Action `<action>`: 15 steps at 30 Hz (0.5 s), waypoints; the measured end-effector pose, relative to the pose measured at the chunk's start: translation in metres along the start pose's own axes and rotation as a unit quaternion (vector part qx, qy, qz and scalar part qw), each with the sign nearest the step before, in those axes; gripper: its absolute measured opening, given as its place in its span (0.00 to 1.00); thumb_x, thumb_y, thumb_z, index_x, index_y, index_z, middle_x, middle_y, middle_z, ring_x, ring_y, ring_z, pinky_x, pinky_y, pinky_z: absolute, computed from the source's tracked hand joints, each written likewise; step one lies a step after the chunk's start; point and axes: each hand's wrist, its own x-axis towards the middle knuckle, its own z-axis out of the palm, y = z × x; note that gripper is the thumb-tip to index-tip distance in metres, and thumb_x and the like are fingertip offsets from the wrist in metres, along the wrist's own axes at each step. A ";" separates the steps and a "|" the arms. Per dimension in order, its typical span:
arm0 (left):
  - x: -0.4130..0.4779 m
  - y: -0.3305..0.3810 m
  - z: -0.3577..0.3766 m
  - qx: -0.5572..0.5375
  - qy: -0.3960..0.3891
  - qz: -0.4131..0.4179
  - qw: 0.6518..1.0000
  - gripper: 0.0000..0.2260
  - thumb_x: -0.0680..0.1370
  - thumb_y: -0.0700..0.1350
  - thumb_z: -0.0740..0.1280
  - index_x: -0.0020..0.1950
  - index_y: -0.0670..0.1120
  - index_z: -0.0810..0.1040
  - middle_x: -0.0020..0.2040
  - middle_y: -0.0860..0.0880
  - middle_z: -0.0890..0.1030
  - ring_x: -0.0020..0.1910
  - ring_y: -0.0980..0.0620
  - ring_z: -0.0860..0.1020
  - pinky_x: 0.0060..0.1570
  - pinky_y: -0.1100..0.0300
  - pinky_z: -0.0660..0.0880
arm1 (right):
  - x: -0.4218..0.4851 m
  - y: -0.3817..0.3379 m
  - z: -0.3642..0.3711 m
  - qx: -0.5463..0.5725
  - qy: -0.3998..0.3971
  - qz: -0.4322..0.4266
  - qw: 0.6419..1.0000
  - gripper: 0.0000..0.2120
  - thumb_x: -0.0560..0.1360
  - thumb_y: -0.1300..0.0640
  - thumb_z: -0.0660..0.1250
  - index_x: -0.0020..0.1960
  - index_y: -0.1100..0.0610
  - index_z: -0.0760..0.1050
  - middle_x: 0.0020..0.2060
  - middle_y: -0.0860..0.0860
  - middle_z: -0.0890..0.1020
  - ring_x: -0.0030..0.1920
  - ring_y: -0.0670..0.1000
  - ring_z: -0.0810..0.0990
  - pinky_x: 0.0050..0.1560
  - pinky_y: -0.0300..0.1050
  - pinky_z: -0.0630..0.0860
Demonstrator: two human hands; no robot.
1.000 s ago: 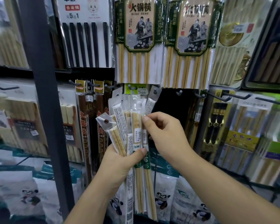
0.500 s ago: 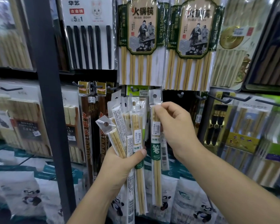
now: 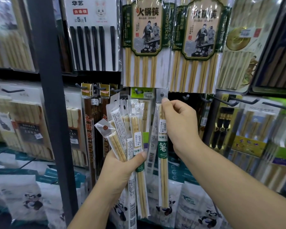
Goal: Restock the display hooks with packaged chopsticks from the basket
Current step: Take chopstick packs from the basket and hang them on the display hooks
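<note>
Bamboo chopstick pack [image 3: 163,164] pinched by right hand [image 3: 180,124] at hook [image 3: 162,93]; left hand [image 3: 122,169] grips bundle [image 3: 134,124].

Light is bright and flat, without hard shadows, and pale glare streaks the wrap of the green-labelled packs [image 3: 144,38], which read sharp, like the right hand [image 3: 180,124] below them. Left and right of those packs goods blur, the dark post [image 3: 51,104] leans with wide-angle bend, and the panda bags [image 3: 30,200] below sit dimmer.

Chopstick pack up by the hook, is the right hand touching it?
Touching. Head view shows the right hand pinching the chopstick pack near its top, thumb on the clear header.
</note>
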 end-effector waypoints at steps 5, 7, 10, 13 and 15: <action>0.001 -0.001 0.000 -0.005 0.003 -0.011 1.000 0.19 0.64 0.47 0.80 0.55 0.52 0.87 0.54 0.51 0.88 0.54 0.53 0.86 0.53 0.59 0.81 | 0.005 0.008 0.001 -0.049 0.010 0.018 0.999 0.21 0.81 0.47 0.66 0.34 0.58 0.75 0.24 0.43 0.71 0.29 0.44 0.70 0.35 0.43 0.72; 0.000 -0.001 0.000 -0.003 0.003 -0.014 1.000 0.20 0.64 0.47 0.80 0.56 0.51 0.86 0.54 0.51 0.88 0.53 0.53 0.86 0.52 0.59 0.80 | 0.006 0.010 0.000 -0.070 0.018 0.026 0.997 0.21 0.81 0.46 0.67 0.32 0.55 0.74 0.23 0.42 0.71 0.28 0.42 0.70 0.36 0.42 0.70; 0.000 -0.001 0.000 -0.009 -0.001 -0.012 1.000 0.18 0.63 0.47 0.80 0.52 0.55 0.88 0.53 0.51 0.88 0.53 0.54 0.86 0.46 0.67 0.81 | 0.003 0.013 -0.004 -0.087 0.031 0.024 0.995 0.18 0.79 0.43 0.68 0.39 0.56 0.76 0.29 0.43 0.75 0.30 0.42 0.72 0.37 0.39 0.70; 0.001 -0.001 0.000 -0.006 -0.005 -0.017 1.000 0.17 0.63 0.46 0.80 0.51 0.56 0.88 0.53 0.51 0.88 0.53 0.53 0.86 0.47 0.65 0.81 | -0.007 0.014 -0.007 -0.109 0.053 0.010 0.993 0.14 0.78 0.43 0.69 0.44 0.53 0.75 0.37 0.45 0.77 0.34 0.40 0.74 0.35 0.31 0.68; 0.000 -0.001 0.002 0.005 -0.014 -0.019 1.000 0.17 0.65 0.45 0.84 0.51 0.59 0.88 0.53 0.51 0.88 0.53 0.52 0.86 0.52 0.58 0.81 | -0.016 0.012 -0.007 -0.093 0.031 -0.008 0.995 0.12 0.78 0.45 0.70 0.44 0.52 0.75 0.36 0.44 0.78 0.35 0.39 0.75 0.35 0.29 0.70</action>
